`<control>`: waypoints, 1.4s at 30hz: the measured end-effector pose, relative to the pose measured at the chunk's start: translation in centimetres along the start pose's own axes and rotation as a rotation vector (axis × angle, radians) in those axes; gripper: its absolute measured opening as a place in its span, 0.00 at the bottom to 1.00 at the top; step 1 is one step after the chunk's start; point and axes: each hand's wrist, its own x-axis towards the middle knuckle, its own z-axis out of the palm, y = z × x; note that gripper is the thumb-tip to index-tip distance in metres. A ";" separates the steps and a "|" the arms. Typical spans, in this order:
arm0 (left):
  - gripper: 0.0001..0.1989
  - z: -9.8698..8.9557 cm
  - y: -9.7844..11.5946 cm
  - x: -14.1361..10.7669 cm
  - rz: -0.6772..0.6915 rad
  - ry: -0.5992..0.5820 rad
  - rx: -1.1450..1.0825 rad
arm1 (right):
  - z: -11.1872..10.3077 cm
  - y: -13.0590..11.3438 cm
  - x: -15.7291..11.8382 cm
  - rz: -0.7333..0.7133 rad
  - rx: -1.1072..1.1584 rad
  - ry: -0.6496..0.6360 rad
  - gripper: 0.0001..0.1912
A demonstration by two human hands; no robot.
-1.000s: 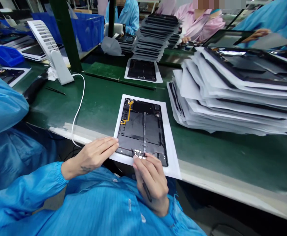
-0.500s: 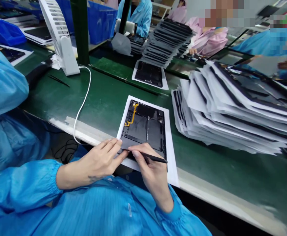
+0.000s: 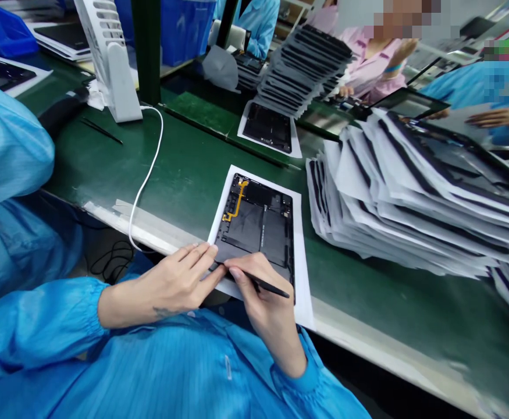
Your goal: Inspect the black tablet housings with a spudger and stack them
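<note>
An opened tablet (image 3: 254, 224) lies on a white paper sheet (image 3: 301, 250) at the bench's front edge. Its dark inside shows, with an orange flex cable (image 3: 239, 201) along the left side. My left hand (image 3: 184, 276) rests on the tablet's near left corner, fingers stretched out and apart from any tool. In my right hand (image 3: 265, 285) is a slim black tool (image 3: 271, 287), gripped like a pen; tweezers or a pry stick, I cannot tell. Its tip points at the near edge beside my left fingers, which hide the contact spot.
Right of the tablet stands a tall stack of tablet parts between paper sheets (image 3: 411, 203). Behind are another tablet shell (image 3: 267, 129) and a second stack (image 3: 302, 73). To the left are a white fan (image 3: 121, 75), its cable (image 3: 152, 169) and tweezers (image 3: 101, 130). Co-workers sit around.
The view has shifted slightly. My right hand's tool has tilted a little, its rear end lower and further left. The left hand stays almost in place on the tablet corner.
</note>
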 end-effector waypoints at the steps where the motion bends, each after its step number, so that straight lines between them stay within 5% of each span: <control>1: 0.15 0.0 -0.5 -0.1 0.008 0.036 -0.056 | -0.1 0.0 0.1 -0.002 -0.004 -0.018 0.08; 5: 0.16 0.3 -2.1 -0.1 0.001 0.125 -0.235 | -0.4 -0.2 0.5 -0.025 -0.008 -0.071 0.08; 16: 0.15 -0.1 -1.2 0.8 0.058 0.083 -0.071 | -3.3 0.4 -2.3 0.040 -0.072 0.008 0.10; 22: 0.16 0.2 -0.6 2.5 0.058 0.054 -0.163 | -2.8 0.1 -2.9 0.037 -0.120 0.060 0.12; 31: 0.14 0.4 0.4 3.3 0.135 -0.013 -0.056 | -2.2 -1.0 -3.6 -0.227 -0.414 -0.122 0.12; 34: 0.15 0.5 -0.2 2.8 0.141 -0.036 -0.138 | -2.3 -0.5 -4.0 -0.172 -0.299 -0.054 0.13; 37: 0.21 0.7 -2.3 2.6 -0.086 -0.082 -0.520 | -2.5 0.6 -4.3 -0.011 -0.092 0.148 0.12; 42: 0.31 0.3 -5.6 4.2 -0.786 -0.182 -1.279 | -2.1 1.5 -4.3 0.118 0.039 0.312 0.09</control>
